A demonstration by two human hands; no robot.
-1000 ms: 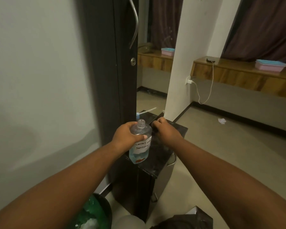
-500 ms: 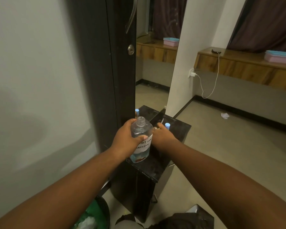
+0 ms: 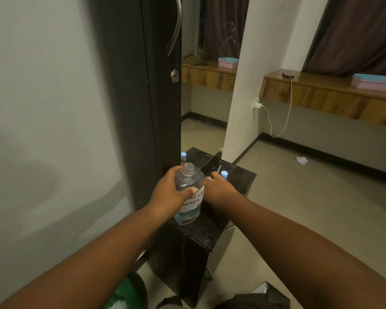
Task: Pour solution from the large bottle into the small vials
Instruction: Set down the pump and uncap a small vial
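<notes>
A clear large bottle (image 3: 188, 198) with a handwritten "contact lens solution" label stands uncapped and upright on a small black cabinet top (image 3: 239, 181). Pale blue liquid fills its lower part. My left hand (image 3: 171, 192) is wrapped around the bottle's left side. My right hand (image 3: 218, 189) rests just right of the bottle, fingers curled near a small vial with a light blue cap (image 3: 224, 174); what it grips is hidden. A thin white stick (image 3: 218, 168) lies beyond the fingers. The vial's reflection (image 3: 183, 155) shows in the mirror.
A dark wardrobe door with a mirror (image 3: 205, 85) and metal handle (image 3: 176, 25) rises directly behind the cabinet. A white wall lies to the left. A green bin (image 3: 129, 295) sits at floor level below. A charger cable (image 3: 285, 117) hangs from a wooden shelf at right.
The view has tilted and drawn slightly closer. My right hand pulled back from the far edge toward the bottle, uncovering the blue-capped vial. The bottle stays in my left hand.
</notes>
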